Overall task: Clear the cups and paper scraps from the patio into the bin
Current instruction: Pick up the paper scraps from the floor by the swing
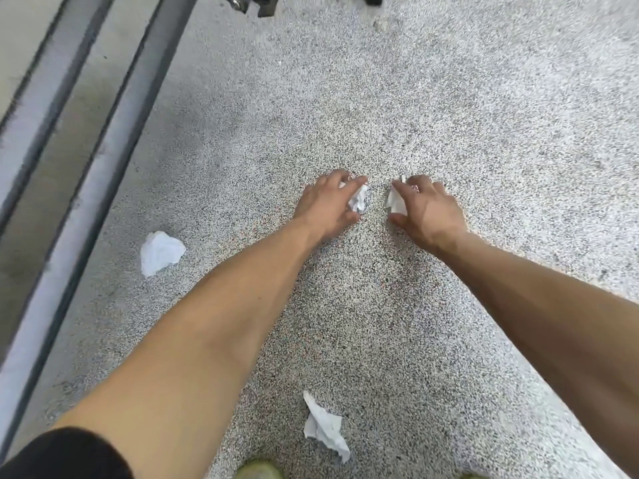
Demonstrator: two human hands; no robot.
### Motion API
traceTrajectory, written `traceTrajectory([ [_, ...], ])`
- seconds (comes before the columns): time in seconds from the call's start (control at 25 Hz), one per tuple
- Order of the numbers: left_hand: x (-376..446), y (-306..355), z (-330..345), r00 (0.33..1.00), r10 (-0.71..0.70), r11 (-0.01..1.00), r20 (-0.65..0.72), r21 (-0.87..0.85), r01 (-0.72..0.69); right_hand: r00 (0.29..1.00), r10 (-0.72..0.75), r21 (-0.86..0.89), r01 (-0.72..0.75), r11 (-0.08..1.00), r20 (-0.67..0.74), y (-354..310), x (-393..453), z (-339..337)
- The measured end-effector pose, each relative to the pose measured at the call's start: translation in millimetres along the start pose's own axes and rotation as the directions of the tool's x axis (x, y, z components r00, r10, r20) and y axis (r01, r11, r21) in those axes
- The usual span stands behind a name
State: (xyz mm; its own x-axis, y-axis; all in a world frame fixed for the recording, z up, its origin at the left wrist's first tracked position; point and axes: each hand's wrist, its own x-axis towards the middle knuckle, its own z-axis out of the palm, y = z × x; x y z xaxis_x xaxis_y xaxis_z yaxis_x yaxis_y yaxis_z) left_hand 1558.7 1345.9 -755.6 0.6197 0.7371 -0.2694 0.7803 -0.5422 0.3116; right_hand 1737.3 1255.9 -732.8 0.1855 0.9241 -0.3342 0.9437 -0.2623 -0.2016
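Note:
Both arms reach down to the speckled patio floor [380, 98]. My left hand [328, 205] curls its fingers and thumb round a crumpled white paper scrap [359, 199]. Close beside it, my right hand [427, 210] grips a second white scrap [396, 202] the same way. Another crumpled scrap [160, 252] lies on the floor to the left, and a third loose scrap [325, 428] lies near my feet at the bottom. No cup and no bin are in view.
Metal door tracks [69, 140] run diagonally along the left side. Dark feet of some furniture or equipment [262, 5] stand at the top edge. The toe of my shoe [259, 470] shows at the bottom.

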Motion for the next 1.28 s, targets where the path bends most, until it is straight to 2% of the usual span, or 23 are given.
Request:
traceTrajectory([
  [0.08, 1.8, 0.7, 2.3, 1.000, 0.008, 0.999, -0.007, -0.051, -0.009, 1.000, -0.009, 0.035, 0.009, 0.999, 0.004, 4.8, 4.5, 1.5],
  [0.2, -0.2, -3.7, 5.1, 0.999, -0.051, 0.986, -0.004, -0.157, 0.050, 0.999, -0.036, 0.073, 0.037, 0.997, -0.013, 7.5, 6.6, 5.6],
  [0.44, -34.4, -20.9, -2.4, 0.993, -0.034, 0.995, -0.111, -0.093, 0.024, 0.999, -0.037, 0.176, 0.037, 0.984, -0.007, -5.4, -2.1, 16.8],
  [0.56, -58.4, -35.2, -4.9, 0.989, -0.099, 0.992, -0.108, -0.090, 0.089, 0.989, -0.146, 0.292, 0.140, 0.946, -0.001, -25.4, -37.8, 29.4],
  [0.64, -78.6, -45.6, -8.0, 0.993, -0.075, 0.997, -0.096, -0.026, 0.073, 0.970, -0.225, 0.395, 0.172, 0.902, 0.094, -42.4, -70.5, 40.2],
  [0.72, -98.4, -58.2, -12.5, 0.992, -0.048, 0.999, -0.115, -0.014, 0.047, 0.912, -0.373, 0.379, 0.288, 0.879, 0.172, -60.5, -101.9, 50.3],
  [0.8, -117.6, -73.7, -16.8, 0.978, -0.131, 0.989, -0.165, -0.090, 0.117, 0.808, -0.560, 0.327, 0.487, 0.810, 0.183, -79.8, -129.1, 57.7],
  [0.88, -134.1, -92.6, -16.9, 0.935, -0.283, 0.955, -0.214, -0.157, 0.253, 0.691, -0.680, 0.290, 0.617, 0.732, 0.246, -98.3, -151.6, 62.3],
  [0.92, -142.1, -102.5, -16.9, 0.892, -0.377, 0.922, -0.248, -0.194, 0.335, 0.637, -0.720, 0.254, 0.674, 0.694, 0.275, -105.8, -162.3, 65.3],
  [0.96, -151.4, -115.2, -17.7, 0.840, -0.461, 0.885, -0.286, -0.225, 0.408, 0.591, -0.746, 0.212, 0.722, 0.659, 0.307, -113.5, -173.2, 68.1],
  [1.0, -159.5, -125.9, -19.2, 0.758, -0.560, 0.827, -0.335, -0.292, 0.481, 0.549, -0.762, 0.177, 0.759, 0.627, 0.342, -119.2, -183.4, 71.2],
  [1.08, -171.7, -146.3, -19.9, 0.630, -0.708, 0.706, -0.319, -0.351, 0.616, 0.469, -0.792, 0.153, 0.815, 0.559, 0.391, -126.9, -200.4, 80.5],
  [1.12, -177.8, -155.7, -21.2, 0.615, -0.741, 0.672, -0.271, -0.313, 0.671, 0.437, -0.803, 0.158, 0.831, 0.533, 0.406, -129.4, -207.2, 86.4],
  [1.2, -186.2, -167.7, -26.8, 0.587, -0.799, 0.589, -0.130, -0.368, 0.719, 0.407, -0.819, 0.157, 0.851, 0.501, 0.404, -129.5, -217.5, 102.1],
  [1.24, -187.6, -170.9, -29.0, 0.560, -0.824, 0.543, -0.090, -0.408, 0.733, 0.416, -0.814, 0.125, 0.857, 0.500, 0.405, -127.3, -221.8, 109.7],
  [1.28, -188.2, -174.3, -27.7, 0.563, -0.823, 0.545, -0.079, -0.392, 0.741, 0.436, -0.798, 0.083, 0.856, 0.510, 0.416, -124.3, -226.5, 116.9],
])
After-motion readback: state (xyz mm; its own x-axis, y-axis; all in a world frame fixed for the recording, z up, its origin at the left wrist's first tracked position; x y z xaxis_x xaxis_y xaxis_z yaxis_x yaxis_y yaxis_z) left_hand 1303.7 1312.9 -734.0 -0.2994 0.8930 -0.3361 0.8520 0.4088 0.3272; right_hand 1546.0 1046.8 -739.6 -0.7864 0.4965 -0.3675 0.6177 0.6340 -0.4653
